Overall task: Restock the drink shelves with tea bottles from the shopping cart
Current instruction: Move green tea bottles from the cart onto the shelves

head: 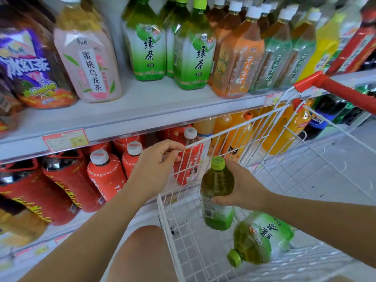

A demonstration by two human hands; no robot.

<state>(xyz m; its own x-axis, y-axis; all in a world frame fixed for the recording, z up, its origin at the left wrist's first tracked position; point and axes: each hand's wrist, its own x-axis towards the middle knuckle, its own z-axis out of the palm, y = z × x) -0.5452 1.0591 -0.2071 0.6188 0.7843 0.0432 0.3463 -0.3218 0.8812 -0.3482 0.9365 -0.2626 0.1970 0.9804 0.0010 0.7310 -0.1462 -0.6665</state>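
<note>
Your left hand (157,159) grips the top wire of the white shopping cart (203,143). Your right hand (242,185) holds an upright green tea bottle (216,192) above the cart; a second bottle (258,239) lies inside.

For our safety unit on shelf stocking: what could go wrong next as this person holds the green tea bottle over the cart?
The right hand holds the green-capped plastic tea bottle around its shoulder; it might slip onto the second green plastic bottle lying in the white wire cart. The left hand grips the cart's rim; leaning there could roll it.
</note>
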